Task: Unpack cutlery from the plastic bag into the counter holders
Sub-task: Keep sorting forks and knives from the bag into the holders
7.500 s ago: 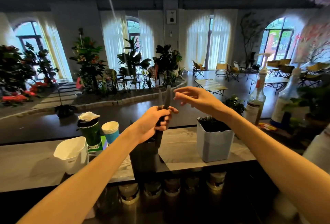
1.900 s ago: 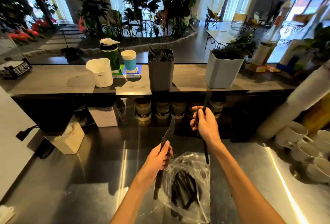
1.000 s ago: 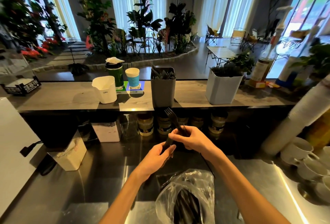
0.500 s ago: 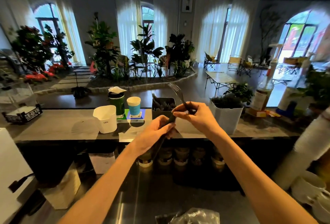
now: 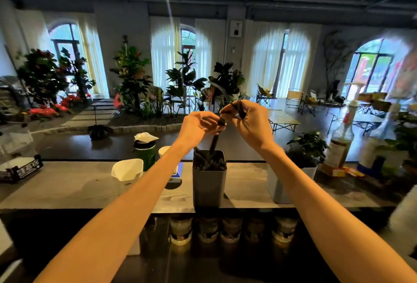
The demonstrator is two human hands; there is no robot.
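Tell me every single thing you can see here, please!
Tall grey square plastic holder: one, grey, middle of the counter shelf, full of black cutlery.
Black plastic knife: one, black, lower end inside the grey holder.
Black plastic fork: one, black, raised above the holder.
Light grey square holder: one, pale grey, right of the tall holder.
White plastic jug: one, white, left on the shelf.
Green canister: one, green, behind the jug.
Syrup pump bottles: two, pale, far right.
Round jars: several, dark, under the shelf.
Leafy plants: many, green, beyond the counter.
Left hand: one, grip on the knife.
Right hand: one, grip on the fork.
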